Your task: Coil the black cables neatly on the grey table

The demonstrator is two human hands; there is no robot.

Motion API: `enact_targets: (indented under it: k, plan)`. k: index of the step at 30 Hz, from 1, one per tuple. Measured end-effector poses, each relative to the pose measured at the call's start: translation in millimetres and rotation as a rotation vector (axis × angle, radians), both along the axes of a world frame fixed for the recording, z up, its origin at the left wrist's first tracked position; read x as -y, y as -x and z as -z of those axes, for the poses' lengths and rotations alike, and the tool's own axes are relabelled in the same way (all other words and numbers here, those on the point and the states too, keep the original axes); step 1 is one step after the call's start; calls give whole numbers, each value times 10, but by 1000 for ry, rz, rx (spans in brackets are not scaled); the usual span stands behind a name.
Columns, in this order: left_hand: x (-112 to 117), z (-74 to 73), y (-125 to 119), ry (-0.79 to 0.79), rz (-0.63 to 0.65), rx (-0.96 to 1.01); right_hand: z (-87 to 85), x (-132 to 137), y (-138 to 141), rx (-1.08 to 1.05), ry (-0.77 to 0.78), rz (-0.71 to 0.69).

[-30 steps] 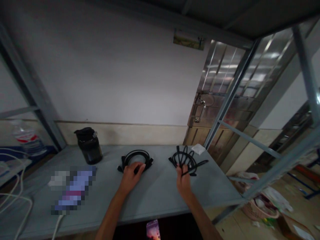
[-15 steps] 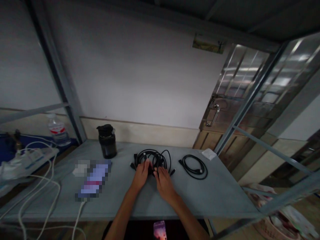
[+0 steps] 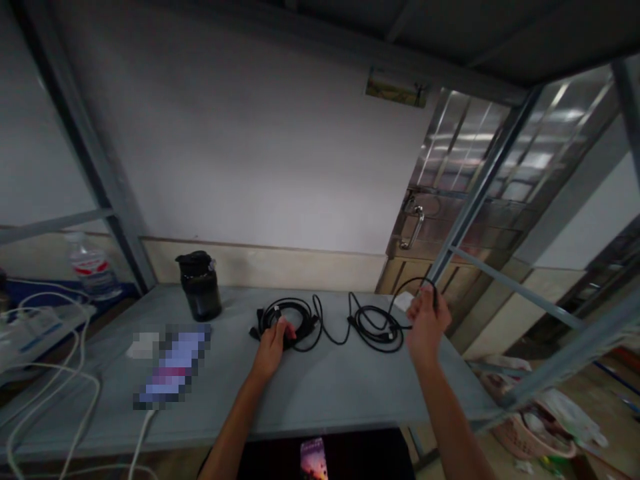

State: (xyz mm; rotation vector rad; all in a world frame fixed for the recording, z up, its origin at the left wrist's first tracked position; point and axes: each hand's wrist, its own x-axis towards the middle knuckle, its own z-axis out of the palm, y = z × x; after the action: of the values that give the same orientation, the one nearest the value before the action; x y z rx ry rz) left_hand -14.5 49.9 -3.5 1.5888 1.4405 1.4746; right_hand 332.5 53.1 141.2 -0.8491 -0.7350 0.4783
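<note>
My left hand [image 3: 273, 341] is closed on the near left side of a bundle of coiled black cables [image 3: 309, 321] lying on the grey tabletop [image 3: 340, 393]. Several plugs stick out around that bundle. Raised over the right part of the table, my right hand [image 3: 428, 321] grips a black cable [image 3: 407, 281] with closed fingers. A wavy stretch of cable runs from the bundle toward the right. It crosses a separate coiled black cable [image 3: 388, 337] that lies just left of my right hand.
A dark bottle [image 3: 200, 290] stands at the back left, and a pixelated phone [image 3: 175, 367] lies near it. White cords and a power strip [image 3: 43, 333] are at far left, beside a water bottle [image 3: 93, 270]. A white packet [image 3: 403, 302] sits by the right bed-frame post.
My right hand has left the bundle and moved far right and up, drawing a cable out with it. My left hand stays at the bundle. The view has turned slightly right.
</note>
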Motion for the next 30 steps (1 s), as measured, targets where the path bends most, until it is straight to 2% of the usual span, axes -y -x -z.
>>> enact_targets:
  k: [3, 6, 10, 14, 17, 20, 23, 25, 27, 30]
  plan:
    - [-5, 8, 0, -16, 1, -7, -432, 166, -325, -51, -213, 191]
    - [-22, 33, 8, -17, 15, -24, -680, 349, -542, -21, -368, 357]
    - [-39, 46, 16, -14, 9, -35, -770, 475, -609, 47, -435, 417]
    - [-25, 19, 16, -24, 7, -46, -690, 467, -484, 102, -404, 330]
    - [-21, 7, 12, -22, 7, -57, -517, 426, -313, 199, -285, 253]
    - [-25, 11, 6, -20, 10, -57, -218, 372, -53, 505, -145, 136]
    - [-20, 11, 0, -17, 13, -43, 194, 319, 328, 950, -65, -77]
    - [-10, 5, 0, -8, 21, -45, 502, 296, 626, 1240, -73, -216]
    - [2, -1, 4, -4, 31, -56, 808, 287, 912, 1479, -105, -286]
    - [14, -2, 8, 1, 33, -62, 1196, 290, 1236, 1682, -136, -311]
